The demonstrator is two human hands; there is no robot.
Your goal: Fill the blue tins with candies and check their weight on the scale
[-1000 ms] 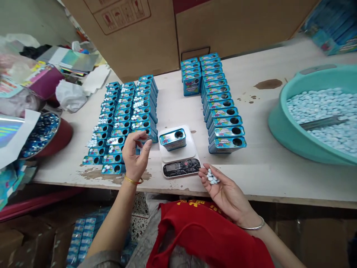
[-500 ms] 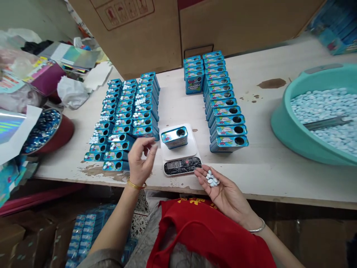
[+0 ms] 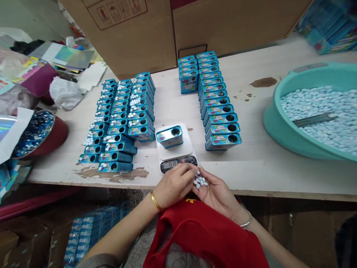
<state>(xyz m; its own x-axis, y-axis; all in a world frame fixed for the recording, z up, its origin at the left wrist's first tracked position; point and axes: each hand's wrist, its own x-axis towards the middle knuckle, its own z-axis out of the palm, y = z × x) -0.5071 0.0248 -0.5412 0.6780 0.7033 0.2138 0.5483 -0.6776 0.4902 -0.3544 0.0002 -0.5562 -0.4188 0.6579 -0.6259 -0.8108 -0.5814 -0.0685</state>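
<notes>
My right hand (image 3: 219, 193) is turned palm up and cupped around several small pale blue candies (image 3: 200, 182). Over that palm, my left hand (image 3: 177, 182) has its fingers pinched at a candy (image 3: 198, 172); its fingertips are partly hidden. Just beyond both hands sits a white digital scale (image 3: 187, 143), its lit display partly visible above my left hand. On the scale stands a blue tin (image 3: 169, 136) with a round dark hole in its top.
Rows of blue tins (image 3: 142, 130) with candies on their lids stand left. More tins (image 3: 223, 139) line the right of the scale. A turquoise tub (image 3: 279, 123) of candies with a metal scoop (image 3: 315, 120) is far right. A red bowl (image 3: 60, 128) stands left, cardboard boxes (image 3: 134, 48) behind.
My left hand has moved from beside the tins to the right and down, onto the candies in my right palm. The scale display went from zero to a reading.
</notes>
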